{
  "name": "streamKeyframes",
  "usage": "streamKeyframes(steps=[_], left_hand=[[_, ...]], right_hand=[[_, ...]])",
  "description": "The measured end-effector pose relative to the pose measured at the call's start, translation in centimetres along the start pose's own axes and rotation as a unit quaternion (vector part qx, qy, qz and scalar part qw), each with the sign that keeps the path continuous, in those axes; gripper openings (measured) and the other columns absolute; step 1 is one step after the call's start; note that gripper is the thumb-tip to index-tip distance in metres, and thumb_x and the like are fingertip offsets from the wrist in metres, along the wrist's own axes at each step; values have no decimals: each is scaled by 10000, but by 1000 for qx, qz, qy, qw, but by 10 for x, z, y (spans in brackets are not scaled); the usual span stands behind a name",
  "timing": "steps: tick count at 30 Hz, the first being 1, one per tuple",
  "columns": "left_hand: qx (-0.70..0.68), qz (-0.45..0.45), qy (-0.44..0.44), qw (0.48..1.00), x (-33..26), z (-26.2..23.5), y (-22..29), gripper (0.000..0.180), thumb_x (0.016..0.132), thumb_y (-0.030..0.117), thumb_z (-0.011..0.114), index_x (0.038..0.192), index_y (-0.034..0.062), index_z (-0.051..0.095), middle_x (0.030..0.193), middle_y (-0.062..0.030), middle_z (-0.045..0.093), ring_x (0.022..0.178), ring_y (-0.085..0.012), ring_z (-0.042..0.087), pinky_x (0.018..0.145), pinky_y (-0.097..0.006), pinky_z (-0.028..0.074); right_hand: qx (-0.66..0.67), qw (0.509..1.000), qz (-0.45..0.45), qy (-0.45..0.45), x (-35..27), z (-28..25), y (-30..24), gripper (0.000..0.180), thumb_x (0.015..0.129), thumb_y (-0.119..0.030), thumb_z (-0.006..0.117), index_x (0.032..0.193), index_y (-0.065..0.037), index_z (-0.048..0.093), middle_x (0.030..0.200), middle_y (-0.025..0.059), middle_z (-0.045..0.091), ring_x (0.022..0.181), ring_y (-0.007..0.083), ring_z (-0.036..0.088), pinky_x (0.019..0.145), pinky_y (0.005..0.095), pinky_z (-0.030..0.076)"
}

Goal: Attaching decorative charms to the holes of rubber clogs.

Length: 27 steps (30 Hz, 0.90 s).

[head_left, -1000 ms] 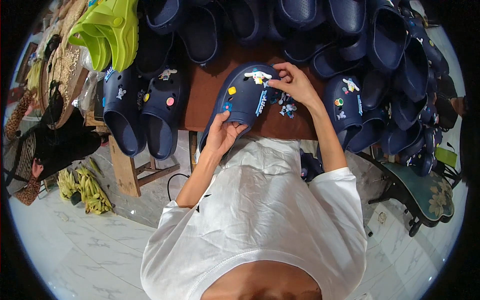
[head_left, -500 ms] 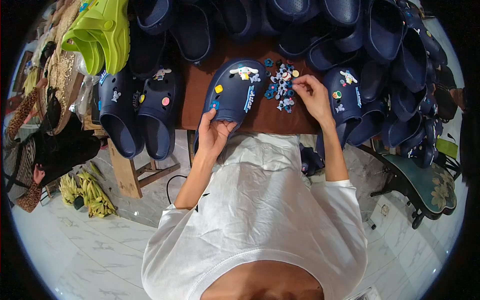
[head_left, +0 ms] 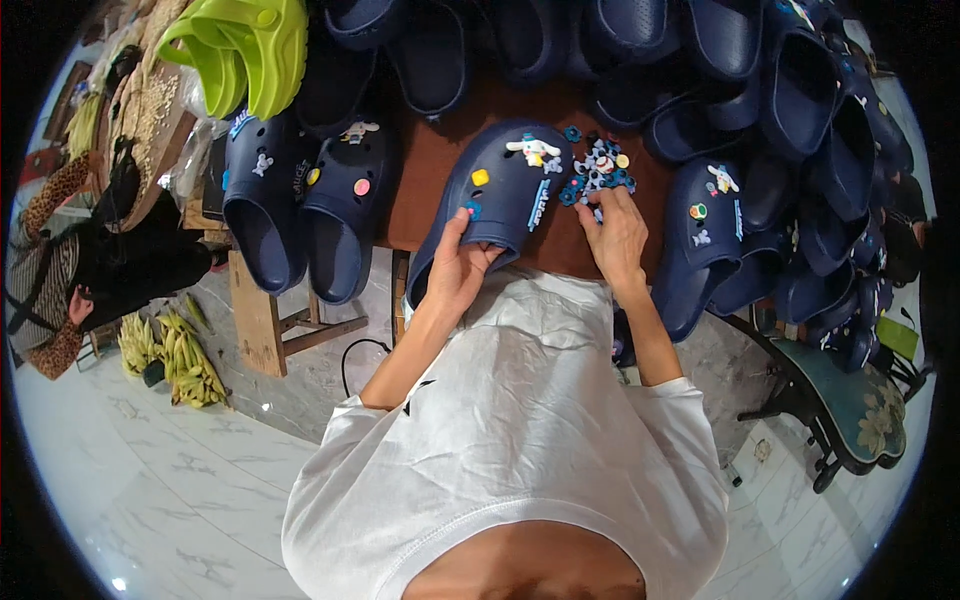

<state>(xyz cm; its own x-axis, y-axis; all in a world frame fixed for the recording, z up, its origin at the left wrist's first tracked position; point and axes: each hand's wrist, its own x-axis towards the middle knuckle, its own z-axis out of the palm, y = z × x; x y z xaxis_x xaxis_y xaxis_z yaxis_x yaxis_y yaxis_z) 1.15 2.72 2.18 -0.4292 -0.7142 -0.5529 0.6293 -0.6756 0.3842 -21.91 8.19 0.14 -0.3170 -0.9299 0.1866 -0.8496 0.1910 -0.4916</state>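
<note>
My left hand (head_left: 462, 268) grips a navy clog (head_left: 455, 200) at its opening, thumb on top and fingers inside. A white character charm, a yellow charm, a blue flower and a pale blue lettered strip decorate its upper. To the right of this clog lies a pile of small shoe charms (head_left: 603, 165), blue, black, white and cream. At the pile's near edge is my right hand (head_left: 615, 240), fingers bent and drawn together; whatever lies between the fingertips is too small to make out. A second decorated navy clog (head_left: 700, 225) sits right of that hand.
Navy clogs (head_left: 430, 65) crowd the far side and right of the brown table (head_left: 410, 215). A decorated pair (head_left: 335, 225) sits at left, below lime-green clogs (head_left: 270, 60). A wooden stool (head_left: 255, 310), a patterned seat (head_left: 860, 390) and another person (head_left: 60, 290) are nearby.
My right hand has come from the right side of the charm pile to its near edge, fingers lowered into it. My left hand keeps its hold on the clog. The whole view has shifted.
</note>
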Motion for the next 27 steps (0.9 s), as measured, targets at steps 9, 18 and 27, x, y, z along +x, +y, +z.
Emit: streamKeyframes(steps=[9, 18, 27], left_hand=[[-58, -8, 35, 998, -9, 10, -4, 453, 907, 123, 646, 1285, -29, 449, 1254, -124, 563, 1155, -232, 571, 1025, -403, 462], [5, 5, 27, 1000, -16, 21, -14, 374, 924, 125, 626, 1251, -4, 498, 1208, -90, 589, 1120, -195, 580, 1007, -376, 461], [38, 32, 6, 999, -17, 22, -19, 351, 931, 111, 615, 1259, 36, 514, 1192, -67, 599, 1052, -153, 604, 881, -315, 524]], right_hand=[[198, 976, 84, -19, 7, -23, -4, 178, 811, -122, 741, 959, -37, 687, 842, 45, 608, 659, 126, 576, 599, 278, 461], [325, 943, -11, -62, 22, -31, -68, 161, 820, -74, 737, 975, -47, 703, 874, 44, 614, 726, 134, 619, 651, 268, 501], [222, 962, -154, -30, 21, -24, -79, 180, 778, -99, 761, 954, -75, 730, 837, 55, 598, 738, 206, 604, 654, 330, 489]])
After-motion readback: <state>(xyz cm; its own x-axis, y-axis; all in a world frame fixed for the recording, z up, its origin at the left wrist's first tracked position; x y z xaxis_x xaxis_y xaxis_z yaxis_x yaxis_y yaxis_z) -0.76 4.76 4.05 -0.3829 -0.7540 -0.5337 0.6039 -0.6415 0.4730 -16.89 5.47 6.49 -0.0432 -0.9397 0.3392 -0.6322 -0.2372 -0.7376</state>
